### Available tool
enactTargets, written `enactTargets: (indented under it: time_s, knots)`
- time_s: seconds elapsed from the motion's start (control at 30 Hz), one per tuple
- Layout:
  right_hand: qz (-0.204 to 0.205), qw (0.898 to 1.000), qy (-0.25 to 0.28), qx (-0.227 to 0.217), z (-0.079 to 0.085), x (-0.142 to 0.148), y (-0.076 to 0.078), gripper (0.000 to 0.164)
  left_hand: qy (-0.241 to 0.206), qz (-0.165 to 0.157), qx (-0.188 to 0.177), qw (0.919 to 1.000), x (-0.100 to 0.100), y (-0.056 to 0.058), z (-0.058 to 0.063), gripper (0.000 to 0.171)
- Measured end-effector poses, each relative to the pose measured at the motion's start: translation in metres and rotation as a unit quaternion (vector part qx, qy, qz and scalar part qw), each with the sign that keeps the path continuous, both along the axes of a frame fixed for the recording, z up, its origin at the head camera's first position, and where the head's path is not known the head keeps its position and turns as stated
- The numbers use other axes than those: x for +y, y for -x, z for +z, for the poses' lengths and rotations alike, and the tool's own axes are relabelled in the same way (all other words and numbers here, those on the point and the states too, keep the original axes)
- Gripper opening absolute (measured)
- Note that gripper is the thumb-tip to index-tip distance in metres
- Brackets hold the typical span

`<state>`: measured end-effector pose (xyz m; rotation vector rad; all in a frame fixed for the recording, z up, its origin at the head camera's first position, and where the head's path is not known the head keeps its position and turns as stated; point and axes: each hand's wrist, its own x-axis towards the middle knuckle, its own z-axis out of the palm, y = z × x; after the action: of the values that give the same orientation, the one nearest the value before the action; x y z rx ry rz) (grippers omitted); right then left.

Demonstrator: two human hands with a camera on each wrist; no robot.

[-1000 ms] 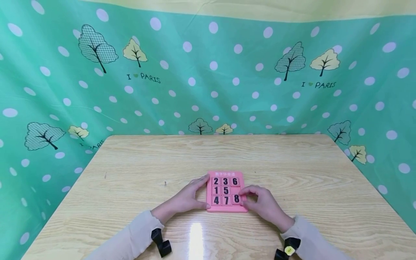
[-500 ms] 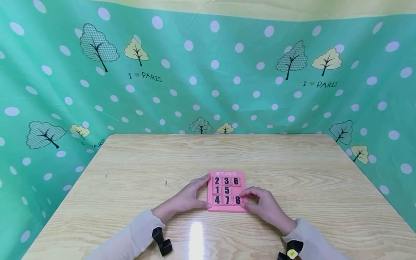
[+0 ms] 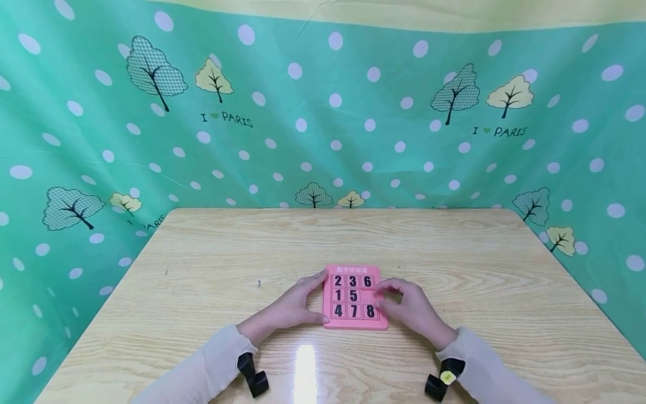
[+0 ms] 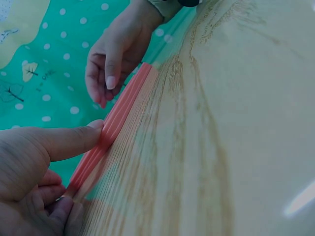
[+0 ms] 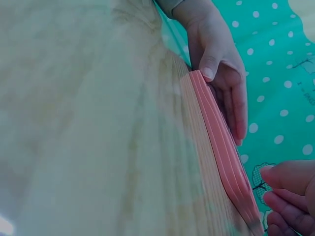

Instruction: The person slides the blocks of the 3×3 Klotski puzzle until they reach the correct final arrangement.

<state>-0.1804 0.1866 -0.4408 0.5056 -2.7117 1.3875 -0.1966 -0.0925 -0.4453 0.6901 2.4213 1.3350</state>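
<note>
A pink number slide puzzle (image 3: 353, 325) lies flat on the table, its tiles reading 2 3 6, then 1 5 and a gap, then 4 7 8. My left hand (image 3: 290, 306) holds the frame's left side, thumb at the near corner and fingers at the far one. Over the right edge hovers my right hand (image 3: 414, 311), thumb and index finger apart beside the gap. The tile 8 (image 3: 370, 311) sits in the near right corner, below the tile 6 (image 3: 367, 281) and the gap. In the left wrist view the puzzle's side edge (image 4: 115, 120) shows against the left thumb.
The wooden table (image 3: 227, 241) extends around the puzzle, with a bright light reflection (image 3: 305, 373) near its front. A green dotted cloth (image 3: 333, 134) hangs behind and at both sides. Black wrist cameras (image 3: 252, 376) are strapped over the sleeves.
The tile 8 has slid toward me into line with the 4 and 7. My right fingers have come off it and moved slightly away from me. My left hand keeps its hold.
</note>
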Motion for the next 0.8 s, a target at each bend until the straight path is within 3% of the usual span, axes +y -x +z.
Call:
enactTargets:
  time_s: [0.8]
  knots:
    - [-0.025,0.999,-0.013,-0.020,0.000,-0.006,0.027,0.030,0.001,0.000,0.000,1.0000,0.000,0.001,-0.003,0.096]
